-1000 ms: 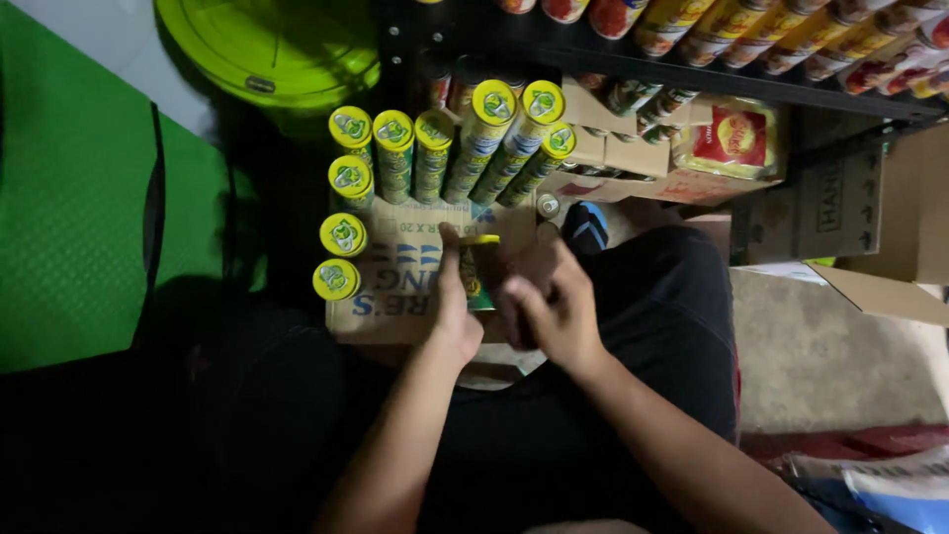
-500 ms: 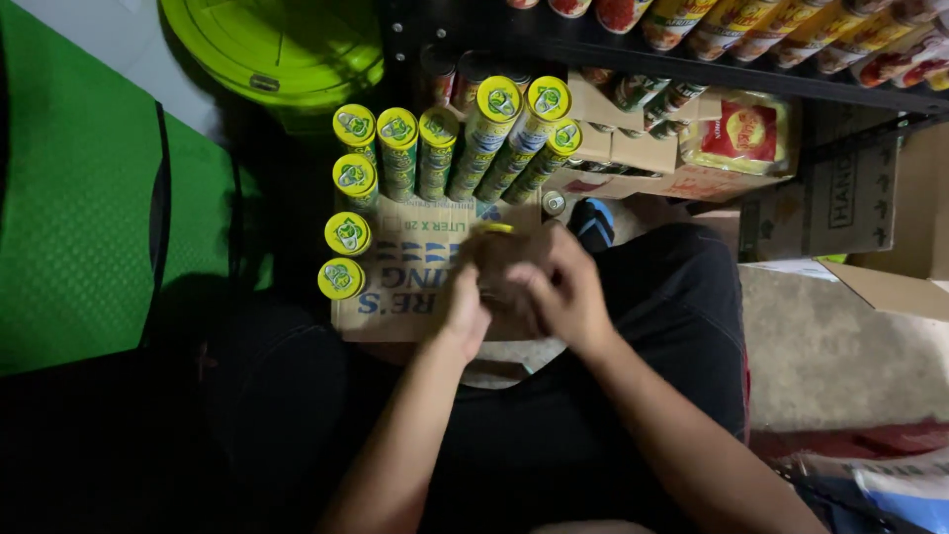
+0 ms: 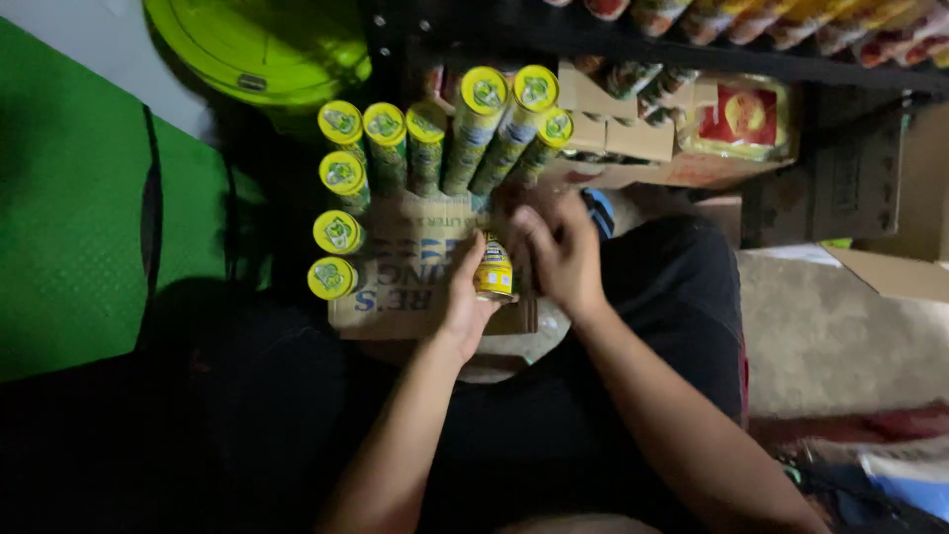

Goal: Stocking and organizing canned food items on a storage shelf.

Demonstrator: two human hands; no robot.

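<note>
Left hand gripping small yellow can over cardboard box, right hand fingers loosely curled beside it, green-lidded tubes ranked along box edges below shelf.

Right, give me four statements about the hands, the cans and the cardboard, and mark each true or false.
1. The left hand holds a small yellow can. True.
2. The yellow-lidded cans lie scattered on the green mat. False: they stand along the edge of the cardboard.
3. The right hand rests on the person's knee. False: it is over the cardboard, beside the small can.
4. A lime-green round lid lies above the cans. True.
</note>
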